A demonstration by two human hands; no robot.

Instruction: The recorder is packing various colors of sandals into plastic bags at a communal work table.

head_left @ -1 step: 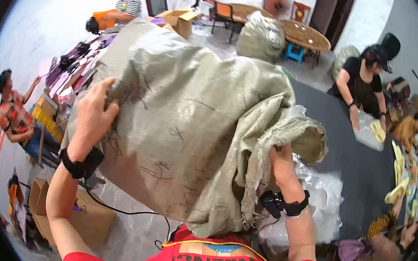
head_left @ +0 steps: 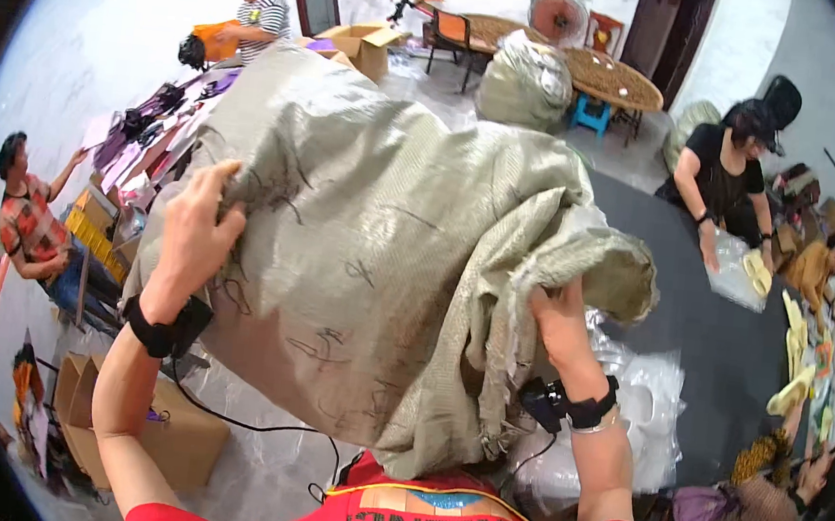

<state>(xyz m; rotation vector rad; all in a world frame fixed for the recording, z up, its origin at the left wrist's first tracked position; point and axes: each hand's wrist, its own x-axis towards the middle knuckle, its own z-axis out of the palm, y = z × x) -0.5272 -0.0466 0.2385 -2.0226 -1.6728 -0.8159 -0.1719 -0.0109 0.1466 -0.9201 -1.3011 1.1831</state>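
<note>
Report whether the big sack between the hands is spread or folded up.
Mostly spread: the sack stretches broadly between the left hand and the right hand, bunched into folds beside the right.

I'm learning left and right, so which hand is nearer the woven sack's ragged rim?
Right. The right hand is at the ragged rim, partly hidden by it; the left hand is on the opposite side of the woven sack.

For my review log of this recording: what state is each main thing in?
Woven sack: creased, rim frayed and folded over
Left hand: against sack, fingers bent
Right hand: at sack rim, partly hidden
Far cardboard box: open
Fan: upright, running or not unclear
</note>
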